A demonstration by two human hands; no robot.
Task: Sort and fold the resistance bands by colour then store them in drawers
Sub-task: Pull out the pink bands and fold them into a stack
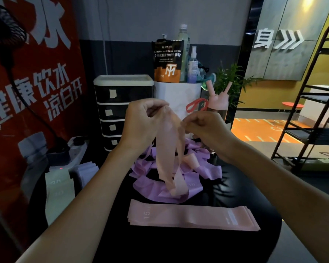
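Left hand (141, 120) and right hand (203, 128) each pinch the top of the pink band (169, 149), which hangs, seemingly twisted, over the purple pile (160, 188): I'd untwist it, match the ends, fold flat, then square it onto the pink stack (188, 217) at the pile's 6 o'clock.

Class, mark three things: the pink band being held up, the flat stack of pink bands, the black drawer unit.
held pink band (167, 147), head view, on the hanging strip.
pink band stack (188, 215), head view, top face.
drawer unit (133, 93), head view, top drawer front.
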